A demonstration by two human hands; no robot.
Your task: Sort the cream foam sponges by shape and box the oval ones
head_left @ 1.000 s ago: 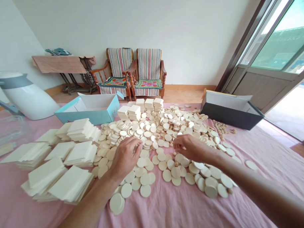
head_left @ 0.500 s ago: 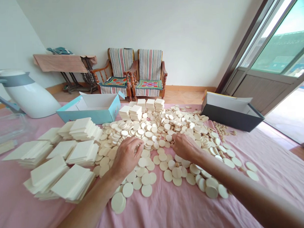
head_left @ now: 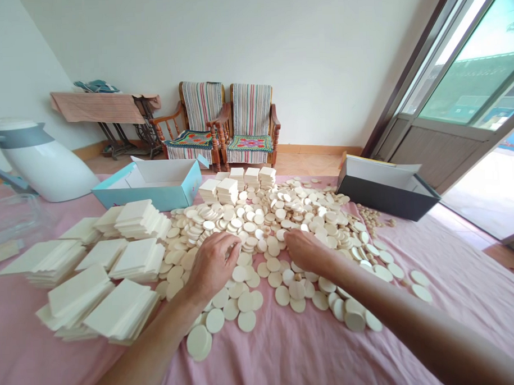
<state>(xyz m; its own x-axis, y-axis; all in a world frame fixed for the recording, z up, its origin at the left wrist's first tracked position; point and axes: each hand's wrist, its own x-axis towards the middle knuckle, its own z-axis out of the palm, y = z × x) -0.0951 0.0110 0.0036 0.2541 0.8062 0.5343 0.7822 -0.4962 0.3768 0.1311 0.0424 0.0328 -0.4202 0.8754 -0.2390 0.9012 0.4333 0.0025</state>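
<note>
A wide heap of pale round wooden discs (head_left: 258, 218) spreads over the middle of the pink cloth. At the heap's near left side rests my left hand (head_left: 215, 260), its fingers curled down and the thumb close to the forefinger. Across a small gap, my right hand (head_left: 303, 248) is closed, knuckles up, among the discs at the heap's near edge. Whatever lies within either set of fingers is hidden. Looser discs (head_left: 246, 302) lie flat nearer to me, below both hands. A few small wooden beads (head_left: 297, 277) sit among them.
Stacks of square wooden sheets (head_left: 103, 254) stand at left, with smaller square stacks (head_left: 227, 188) behind the heap. A blue box (head_left: 147, 193), a black box (head_left: 386, 193), a white jug (head_left: 54, 166) and a clear plastic container (head_left: 17, 220) surround them. More small beads (head_left: 371, 216) lie right.
The whole view has shifted slightly, so things sit a little further left. My right hand has moved slightly left over the discs; my left hand stays nearly in place.
</note>
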